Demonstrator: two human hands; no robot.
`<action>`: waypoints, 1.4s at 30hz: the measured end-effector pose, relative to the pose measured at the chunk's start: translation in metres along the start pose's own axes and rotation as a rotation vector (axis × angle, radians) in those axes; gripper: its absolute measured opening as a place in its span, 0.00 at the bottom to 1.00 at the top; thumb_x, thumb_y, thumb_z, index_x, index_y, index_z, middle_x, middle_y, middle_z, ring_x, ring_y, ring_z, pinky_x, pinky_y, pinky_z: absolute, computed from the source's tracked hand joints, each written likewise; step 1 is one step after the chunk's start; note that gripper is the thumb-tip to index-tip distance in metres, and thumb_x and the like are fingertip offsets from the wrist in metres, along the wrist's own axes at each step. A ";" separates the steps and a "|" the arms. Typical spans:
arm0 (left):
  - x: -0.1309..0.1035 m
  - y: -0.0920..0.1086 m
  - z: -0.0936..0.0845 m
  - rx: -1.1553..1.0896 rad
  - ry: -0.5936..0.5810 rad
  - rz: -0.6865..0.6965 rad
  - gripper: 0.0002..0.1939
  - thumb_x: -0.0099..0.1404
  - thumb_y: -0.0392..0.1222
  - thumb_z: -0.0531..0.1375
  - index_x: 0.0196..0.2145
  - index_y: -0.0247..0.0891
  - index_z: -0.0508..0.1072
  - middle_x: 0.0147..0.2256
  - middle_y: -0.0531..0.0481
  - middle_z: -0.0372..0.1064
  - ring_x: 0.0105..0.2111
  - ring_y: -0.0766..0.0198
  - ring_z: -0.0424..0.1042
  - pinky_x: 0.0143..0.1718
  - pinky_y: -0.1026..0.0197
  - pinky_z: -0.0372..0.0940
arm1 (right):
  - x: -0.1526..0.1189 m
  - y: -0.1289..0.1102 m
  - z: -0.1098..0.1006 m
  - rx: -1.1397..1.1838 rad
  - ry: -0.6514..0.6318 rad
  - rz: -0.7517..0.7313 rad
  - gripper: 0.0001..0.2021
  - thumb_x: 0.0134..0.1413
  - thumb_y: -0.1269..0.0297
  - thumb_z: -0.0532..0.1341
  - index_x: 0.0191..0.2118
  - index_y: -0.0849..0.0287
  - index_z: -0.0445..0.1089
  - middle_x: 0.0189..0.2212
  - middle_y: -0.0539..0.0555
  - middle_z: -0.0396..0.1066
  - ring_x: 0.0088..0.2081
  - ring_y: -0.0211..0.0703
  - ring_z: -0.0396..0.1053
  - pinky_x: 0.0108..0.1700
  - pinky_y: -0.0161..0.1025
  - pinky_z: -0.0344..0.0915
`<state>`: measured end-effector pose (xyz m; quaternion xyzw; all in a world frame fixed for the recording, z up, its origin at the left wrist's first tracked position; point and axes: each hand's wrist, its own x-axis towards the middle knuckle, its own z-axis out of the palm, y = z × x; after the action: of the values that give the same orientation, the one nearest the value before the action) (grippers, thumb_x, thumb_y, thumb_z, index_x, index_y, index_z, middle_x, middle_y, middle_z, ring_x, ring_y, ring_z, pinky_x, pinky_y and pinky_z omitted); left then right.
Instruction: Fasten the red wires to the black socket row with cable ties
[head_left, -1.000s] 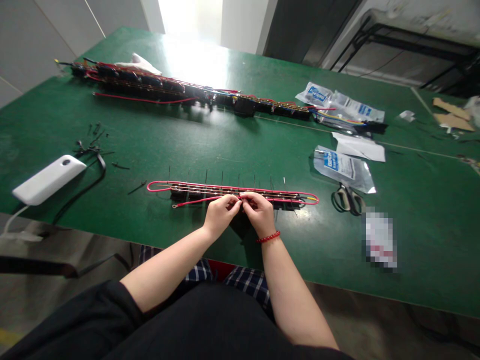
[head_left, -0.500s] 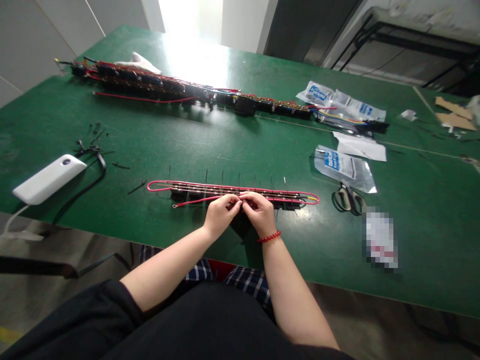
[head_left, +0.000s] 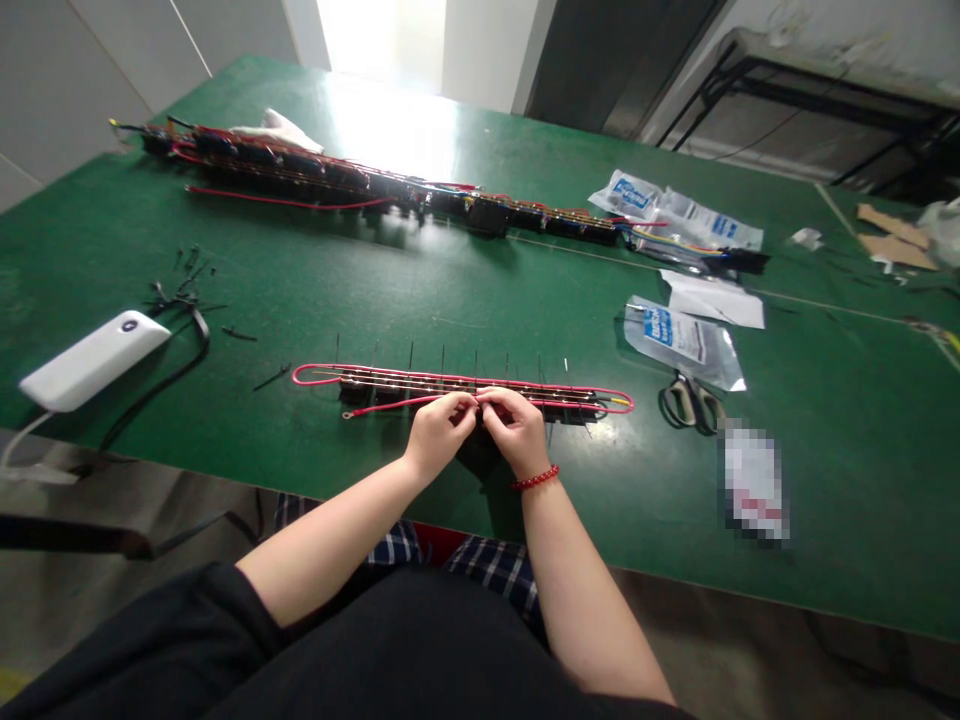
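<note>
In the head view a long black strip assembly [head_left: 356, 390] with bare metal wires lies across the table in front of me. A red cable [head_left: 315, 367] loops around it, and its loose end carries a ring terminal [head_left: 348, 413]. Thin black cable ties [head_left: 442, 358] stick up along the far side. My left hand [head_left: 439, 430] and my right hand [head_left: 517, 425] meet at the middle of the near edge, fingertips pinched together at the red cable. What lies between the fingertips is hidden. A red bead bracelet [head_left: 537, 478] circles my right wrist.
A longer wired assembly [head_left: 300, 175] lies further back. To the left are a white device [head_left: 94, 360] and loose black ties [head_left: 180, 295]. Scissors [head_left: 691, 403], plastic bags [head_left: 682, 340] and white paper [head_left: 712, 298] lie to the right on the green table [head_left: 825, 480].
The view has shifted slightly. Both hands stay pinched at the same spot on the strip, with only tiny finger movement.
</note>
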<state>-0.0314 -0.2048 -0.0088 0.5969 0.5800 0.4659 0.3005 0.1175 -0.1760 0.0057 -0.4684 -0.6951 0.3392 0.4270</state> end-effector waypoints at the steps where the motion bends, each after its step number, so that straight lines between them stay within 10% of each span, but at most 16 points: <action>1: 0.000 0.000 0.000 0.001 0.000 0.001 0.06 0.66 0.38 0.60 0.35 0.41 0.77 0.33 0.52 0.79 0.30 0.66 0.77 0.36 0.65 0.73 | 0.000 0.000 0.000 -0.001 0.001 0.000 0.06 0.58 0.65 0.61 0.37 0.54 0.77 0.41 0.55 0.80 0.45 0.47 0.77 0.50 0.46 0.74; 21: 0.000 0.001 -0.001 -0.024 0.004 0.001 0.04 0.66 0.39 0.60 0.36 0.41 0.77 0.35 0.52 0.79 0.32 0.65 0.78 0.37 0.65 0.72 | -0.003 0.002 0.002 0.053 -0.002 0.019 0.04 0.57 0.64 0.63 0.36 0.55 0.75 0.43 0.57 0.78 0.41 0.44 0.77 0.34 0.37 0.73; 42: 0.000 0.004 -0.001 -0.006 0.001 -0.002 0.02 0.65 0.39 0.61 0.33 0.41 0.74 0.31 0.54 0.76 0.30 0.67 0.75 0.35 0.65 0.70 | -0.002 0.004 -0.001 0.029 0.006 -0.055 0.05 0.55 0.69 0.63 0.34 0.54 0.76 0.42 0.55 0.80 0.44 0.47 0.78 0.42 0.43 0.76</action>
<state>-0.0302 -0.2058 -0.0053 0.5952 0.5795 0.4675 0.3023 0.1200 -0.1759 0.0017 -0.4440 -0.7014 0.3359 0.4449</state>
